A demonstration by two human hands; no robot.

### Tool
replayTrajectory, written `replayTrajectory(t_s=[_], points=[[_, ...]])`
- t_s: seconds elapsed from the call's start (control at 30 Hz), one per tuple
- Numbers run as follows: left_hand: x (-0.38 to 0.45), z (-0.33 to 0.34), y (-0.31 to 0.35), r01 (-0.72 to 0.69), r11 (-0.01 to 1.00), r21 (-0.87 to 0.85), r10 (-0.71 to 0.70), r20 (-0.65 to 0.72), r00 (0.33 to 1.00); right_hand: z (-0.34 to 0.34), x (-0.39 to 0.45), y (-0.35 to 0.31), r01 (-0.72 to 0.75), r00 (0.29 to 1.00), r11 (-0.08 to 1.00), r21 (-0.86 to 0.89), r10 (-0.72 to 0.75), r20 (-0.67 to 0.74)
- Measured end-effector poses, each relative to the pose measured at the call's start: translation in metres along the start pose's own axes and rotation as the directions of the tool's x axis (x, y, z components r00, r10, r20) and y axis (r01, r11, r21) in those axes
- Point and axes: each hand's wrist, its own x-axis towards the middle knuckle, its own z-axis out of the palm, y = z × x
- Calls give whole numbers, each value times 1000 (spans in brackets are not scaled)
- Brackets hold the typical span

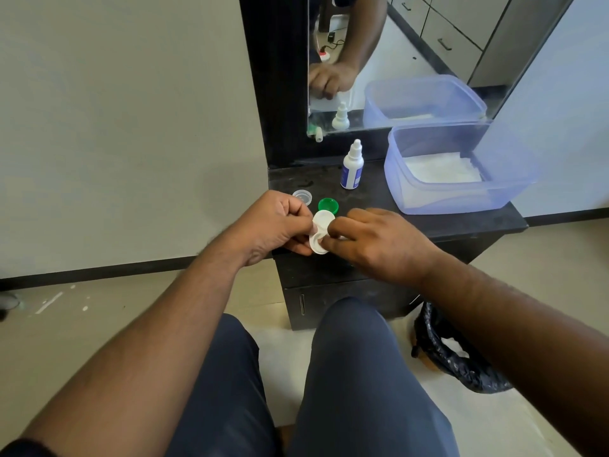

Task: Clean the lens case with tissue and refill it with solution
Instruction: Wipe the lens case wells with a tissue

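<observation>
Left hand (276,225) gripping white lens case (320,233) at its left edge, grip closed around it, holding it just above tabletop (461,222) front. Clear cap (303,196) and green cap (328,206) lying off behind case. Right hand (372,239) pressing fingers into case well, tissue scrap barely showing, can't tell grip clearly. I'm judging wiping underway; solution bottle (352,166) standing capped, refill pending. Tissue tub (454,169) sitting far right.

I note a black cabinet (461,222) with a mirror (428,44) standing at its back against a grey wall (131,127), a black bin bag (461,364) on the floor (82,324) beside it.
</observation>
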Motion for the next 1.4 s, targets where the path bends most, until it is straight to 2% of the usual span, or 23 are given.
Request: replayTrajectory(t_s=[0.2, 0.3, 0.43, 0.47, 0.5, 0.53, 0.57, 0.6, 0.63, 0.67, 0.7, 0.77, 0.8, 0.83, 0.87, 0.93, 0.97, 1.0, 1.03, 1.1, 1.17, 1.27, 1.4], points=[[-3, 4, -4, -26, 999, -48, 23, -51, 998, 6, -3, -32, -306, 951, 943, 130, 310, -12], [-3, 4, -8, -47, 997, -66, 43, -62, 997, 12, 5, -57, -528, 842, 827, 194, 540, -12], [-3, 4, -8, -62, 997, -53, 58, -78, 995, 12, 23, -80, -740, 640, 604, 296, 768, 32], [-3, 4, -8, -61, 997, -52, 57, -76, 996, 9, 27, -82, -778, 575, 513, 364, 814, 82], [-3, 3, -8, -58, 997, -59, 53, -70, 996, 5, 29, -82, -794, 486, 351, 495, 857, 171], [-3, 3, -8, -55, 996, -75, 51, -64, 997, 1, 30, -79, -725, 377, 77, 684, 876, 301], [-2, 2, -8, -54, 994, -99, 48, -58, 997, -5, 30, -75, -537, 291, -259, 803, 836, 465], [-2, 2, -9, -52, 992, -118, 46, -56, 997, -11, 27, -70, -298, 245, -540, 787, 754, 610], [-2, 2, -9, -51, 990, -130, 44, -56, 997, -16, 23, -66, -93, 234, -697, 711, 679, 696], [-2, 2, -10, -49, 990, -129, 42, -58, 997, -20, 18, -60, 16, 212, -751, 660, 648, 731], [-2, 2, -10, -47, 991, -121, 40, -63, 997, -22, 13, -54, 58, 175, -760, 648, 647, 743], [-3, 3, -10, -43, 994, -105, 36, -69, 997, -27, 7, -46, -3, 102, -695, 719, 715, 692], [-3, 3, -9, -41, 994, -98, 34, -73, 997, -28, 5, -42, -84, 86, -616, 783, 778, 622], [-3, 4, -9, -41, 995, -94, 34, -76, 997, -29, 5, -38, -184, 113, -492, 851, 849, 515], [-4, 4, -9, -39, 995, -87, 32, -77, 996, -29, 5, -36, -319, 185, -306, 897, 908, 375], [-3, 3, -8, -33, 996, -81, 28, -70, 997, -24, 5, -32, -560, 469, 216, 800, 879, 91], [-3, 3, -8, -34, 996, -86, 29, -62, 998, -19, 6, -30, -597, 630, 476, 646, 777, 9], [-3, 2, -8, -32, 995, -95, 27, -53, 998, -12, 7, -28, -559, 761, 676, 481, 648, -27], [-3, 1, -7, -28, 994, -109, 23, -43, 999, -6, 7, -27, -496, 843, 792, 357, 538, -23], [-3, 0, -6, -17, 993, -117, 14, -27, 1000, -2, 8, -29, -441, 894, 849, 290, 445, 57], [-3, 0, -6, -6, 993, -121, 4, -17, 1000, -2, 6, -30, -460, 883, 808, 367, 461, 92], [-2, 0, -6, -9, 991, -135, 8, -8, 1000, -5, 8, -30, -539, 807, 641, 546, 578, 119], [-2, 0, -6, -9, 994, -113, 8, -3, 1000, -4, 19, -35, -642, 686, 515, 568, 716, 126]])
